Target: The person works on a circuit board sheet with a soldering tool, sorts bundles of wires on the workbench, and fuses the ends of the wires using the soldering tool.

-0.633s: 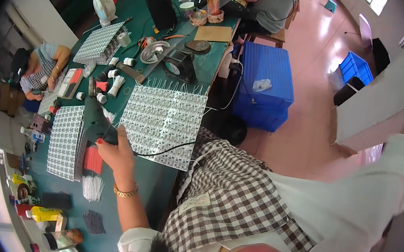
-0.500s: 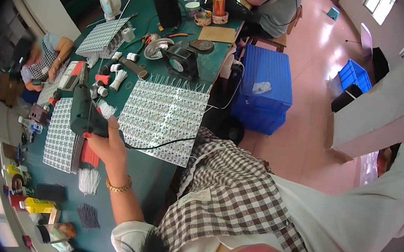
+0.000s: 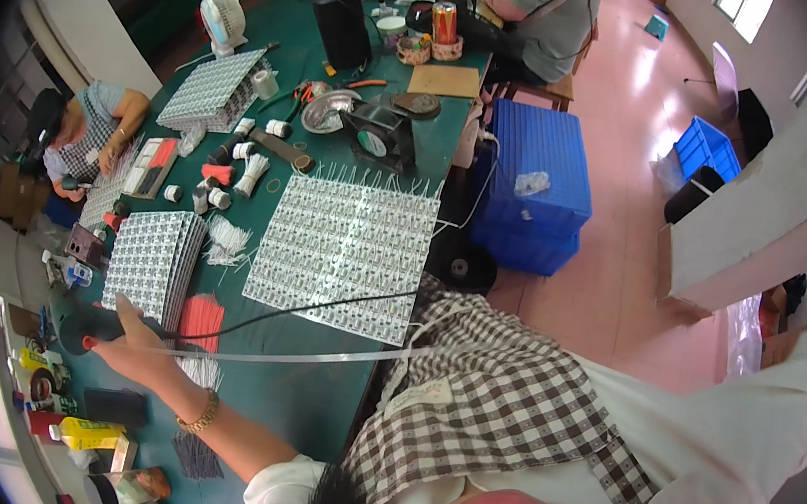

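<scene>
My left hand [image 3: 131, 352], with a gold bracelet at the wrist, is closed around a dark green glue gun [image 3: 84, 326] with a red trigger. The gun is partly hidden by my fingers and lies past the near end of a stack of white circuit-board panels [image 3: 153, 260]. A black cord [image 3: 300, 313] and a long pale stick [image 3: 310, 356] trail from it to the right. A large white panel of small boards [image 3: 342, 260], with wires along its far edge, lies to the right of the hand. My right arm [image 3: 704, 430] reaches out to the right; its hand does not show.
Red wires [image 3: 203, 320] and white wire bundles [image 3: 226, 242] lie between the panels. Farther off are a black fan [image 3: 382, 139], a metal bowl [image 3: 328, 112] and another panel stack [image 3: 211, 92]. Blue crates [image 3: 537, 188] stand beside the table. Two other people sit at the table.
My left hand has moved left and nearer with the glue gun, off the panel stack's side. The pale stick has swung from pointing away to lying rightward. The view has shifted slightly.
</scene>
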`<state>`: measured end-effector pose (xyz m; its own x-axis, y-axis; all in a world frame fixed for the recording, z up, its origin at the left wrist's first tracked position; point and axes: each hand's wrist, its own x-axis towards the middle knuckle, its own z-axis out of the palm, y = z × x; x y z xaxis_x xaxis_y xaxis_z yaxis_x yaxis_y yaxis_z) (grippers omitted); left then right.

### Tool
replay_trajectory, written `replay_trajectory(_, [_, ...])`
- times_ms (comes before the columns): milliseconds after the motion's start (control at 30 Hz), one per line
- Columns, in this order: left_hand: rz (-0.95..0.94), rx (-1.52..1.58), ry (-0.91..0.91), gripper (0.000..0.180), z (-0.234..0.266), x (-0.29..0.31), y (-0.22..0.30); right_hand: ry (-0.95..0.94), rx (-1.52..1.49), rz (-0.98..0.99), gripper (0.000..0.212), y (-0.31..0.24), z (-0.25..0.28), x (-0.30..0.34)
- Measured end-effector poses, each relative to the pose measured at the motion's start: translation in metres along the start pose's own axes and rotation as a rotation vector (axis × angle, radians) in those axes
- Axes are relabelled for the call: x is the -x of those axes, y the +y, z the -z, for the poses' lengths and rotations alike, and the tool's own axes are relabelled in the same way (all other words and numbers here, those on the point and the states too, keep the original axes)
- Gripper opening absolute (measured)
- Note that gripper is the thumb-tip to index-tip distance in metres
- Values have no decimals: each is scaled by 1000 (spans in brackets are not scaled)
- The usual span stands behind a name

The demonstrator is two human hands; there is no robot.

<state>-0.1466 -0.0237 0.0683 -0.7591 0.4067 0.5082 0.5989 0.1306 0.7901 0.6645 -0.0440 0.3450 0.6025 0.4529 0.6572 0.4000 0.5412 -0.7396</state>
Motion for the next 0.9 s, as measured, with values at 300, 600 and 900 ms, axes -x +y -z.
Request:
replay_trajectory(300, [289, 513, -150, 29, -42, -8, -30, 47, 182, -402, 28, 168, 104, 124])
replay_trajectory(600, [-675, -71, -107, 44, -31, -11, -49, 167, 316, -395, 33, 133, 151, 177])
replay_trajectory(900, [-33, 504, -45, 34, -11, 56, -56, -660, 1086, -270, 46, 198, 2, 277])
